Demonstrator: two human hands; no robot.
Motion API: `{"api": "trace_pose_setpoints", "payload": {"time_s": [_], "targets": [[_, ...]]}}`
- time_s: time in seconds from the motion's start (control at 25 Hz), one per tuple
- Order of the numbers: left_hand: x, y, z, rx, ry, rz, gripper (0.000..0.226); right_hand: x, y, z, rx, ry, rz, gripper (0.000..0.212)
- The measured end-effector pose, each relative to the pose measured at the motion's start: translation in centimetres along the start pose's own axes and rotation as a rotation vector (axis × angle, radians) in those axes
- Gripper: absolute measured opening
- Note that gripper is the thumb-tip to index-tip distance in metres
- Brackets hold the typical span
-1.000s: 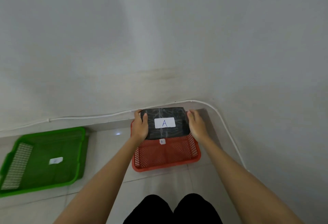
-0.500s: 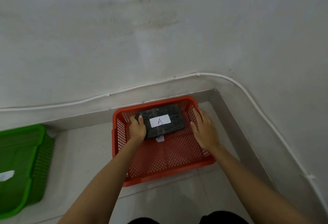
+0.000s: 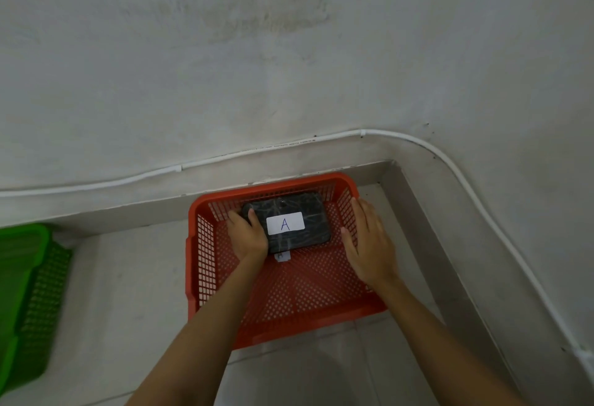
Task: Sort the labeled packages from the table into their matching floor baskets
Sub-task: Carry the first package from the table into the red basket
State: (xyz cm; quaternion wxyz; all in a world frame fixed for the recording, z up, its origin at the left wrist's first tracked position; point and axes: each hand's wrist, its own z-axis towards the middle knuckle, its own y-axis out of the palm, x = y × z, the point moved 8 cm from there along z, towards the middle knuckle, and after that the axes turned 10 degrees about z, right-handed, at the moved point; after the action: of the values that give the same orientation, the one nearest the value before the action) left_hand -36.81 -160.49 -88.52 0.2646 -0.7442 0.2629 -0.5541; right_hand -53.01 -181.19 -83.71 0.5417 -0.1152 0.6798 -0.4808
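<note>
A black wrapped package (image 3: 302, 212) with a white label marked A lies inside the red mesh basket (image 3: 273, 309), near its back wall. My left hand (image 3: 246, 233) grips the package's left end, thumb over its top. Inside the basket, my right hand (image 3: 369, 245) hovers to the right of the package with flat fingers apart, clear of it. A small white tag marked A (image 3: 282, 256) sits on the basket floor just in front of the package, partly hidden by it.
A green mesh basket (image 3: 22, 293) stands on the tiled floor at the left edge, cut off by the frame. The red basket sits in the room's corner against a grey skirting (image 3: 434, 228). A white cable (image 3: 225, 156) runs along the wall.
The package went from above the red basket down into it. My right hand let go of it and drew away to the right. The view has dropped closer to the basket.
</note>
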Motion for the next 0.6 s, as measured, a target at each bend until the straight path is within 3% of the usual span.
{"api": "trace_pose_setpoints", "payload": {"time_s": [0.2, 0.32, 0.6], "targets": [[1.3, -2.3, -0.3, 0.031, -0.003, 0.044, 0.043, -0.3, -0.2, 0.2, -0.073, 0.053, 0.002, 0.064], [4.2, -7.6, -1.7, 0.055, 0.099, 0.11, 0.038, -3.3, -3.3, 0.5, -0.142, 0.069, -0.04, 0.065], [18.5, -27.2, -9.0, 0.002, 0.322, 0.341, 0.038, -22.7, -20.0, 1.1, -0.193, -0.051, -0.146, 0.054]]}}
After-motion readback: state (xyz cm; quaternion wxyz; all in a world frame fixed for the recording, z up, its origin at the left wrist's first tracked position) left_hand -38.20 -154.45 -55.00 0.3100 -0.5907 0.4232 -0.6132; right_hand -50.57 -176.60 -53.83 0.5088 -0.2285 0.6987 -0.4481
